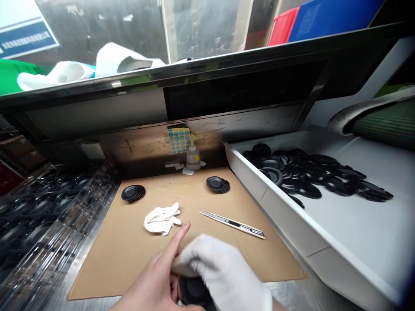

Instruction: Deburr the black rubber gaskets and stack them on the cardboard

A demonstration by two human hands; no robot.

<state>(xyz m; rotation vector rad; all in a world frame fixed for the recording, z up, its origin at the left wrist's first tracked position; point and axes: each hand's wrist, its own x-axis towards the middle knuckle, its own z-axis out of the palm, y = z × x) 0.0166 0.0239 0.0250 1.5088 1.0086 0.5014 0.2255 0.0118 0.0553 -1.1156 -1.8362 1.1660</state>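
Observation:
My bare left hand point(158, 276) is closed around a black round plastic disc point(193, 291) at the bottom centre, its thumb pointing up. Over the disc's upper and right side curls my right hand point(223, 268) in a white glove, fingers bent and gripping it too. A tan-looking piece between the hands is too blurred to name. Just beyond them on the cardboard sheet point(106, 255) lie a crumpled white glove point(162, 219) and a utility knife point(233, 224). Farther back are two small stacks of black discs, a left stack point(132, 193) and a right stack point(218, 184).
On the right, a white bin point(366, 233) holds many loose black discs point(301, 170). Clear plastic trays point(61, 233) filled with black parts stand at left. A squeeze bottle point(193, 157) and a sticker sheet point(179, 140) are against the back panel. A conveyor belt point(385, 116) ends above the bin.

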